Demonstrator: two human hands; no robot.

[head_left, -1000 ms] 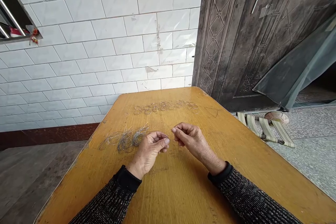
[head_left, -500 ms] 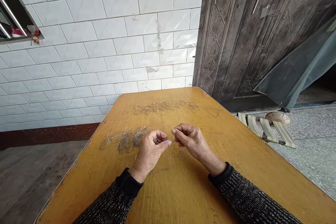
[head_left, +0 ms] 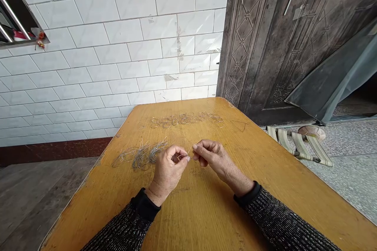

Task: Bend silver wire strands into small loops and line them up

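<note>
Over the middle of the wooden table (head_left: 200, 211), my left hand (head_left: 171, 168) pinches a thin wire (head_left: 189, 151) between thumb and fingertips. My right hand (head_left: 213, 160), just to the right, has its thumb and forefinger closed on the same wire, with a small gap between the two hands. Left of my left hand lie loose bundles of thin grey wire (head_left: 141, 156), partly coiled. Further back, several thin wire rings (head_left: 184, 119) are spread in a row across the table. Much of the held wire is hidden by my fingers.
A white tiled wall (head_left: 123, 47) stands behind the table. To the right are a dark carved door (head_left: 265, 47) with a grey curtain (head_left: 338, 70), and a low seat with striped straps (head_left: 300, 145) on the floor. A barred window (head_left: 14, 19) is at upper left.
My right fingers have shifted slightly at the wire, and its end now sticks up between the hands. My left hand has barely moved.
</note>
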